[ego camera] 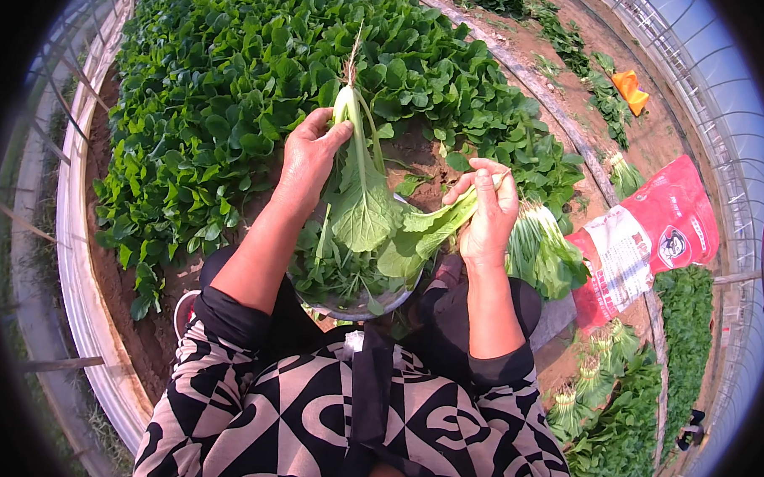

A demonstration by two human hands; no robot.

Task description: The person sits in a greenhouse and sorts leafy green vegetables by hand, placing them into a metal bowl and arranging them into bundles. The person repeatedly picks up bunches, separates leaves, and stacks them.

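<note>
My left hand (pixel 312 151) grips a leafy green plant (pixel 363 200) by its pale stem base, with the thin roots pointing up and away from me. The plant's broad leaves hang down over a round basin (pixel 360 310). Loose green leaves (pixel 330 278) lie in that basin, between my knees. To the right, my right hand (pixel 487 210) pinches a yellowish-green leaf (pixel 449 222) by its stalk between thumb and fingers. The lower part of this leaf overlaps the plant's other leaves. Just beyond my right wrist lies a pile of pale-stemmed greens (pixel 539 244).
A dense bed of leafy greens (pixel 249 76) grows ahead and to the left. On the right lies a red and white printed bag (pixel 647 235). Bundled greens (pixel 588 378) rest on the soil at lower right. An orange bag (pixel 629 92) lies farther off. White plastic sheeting (pixel 73 228) edges the left.
</note>
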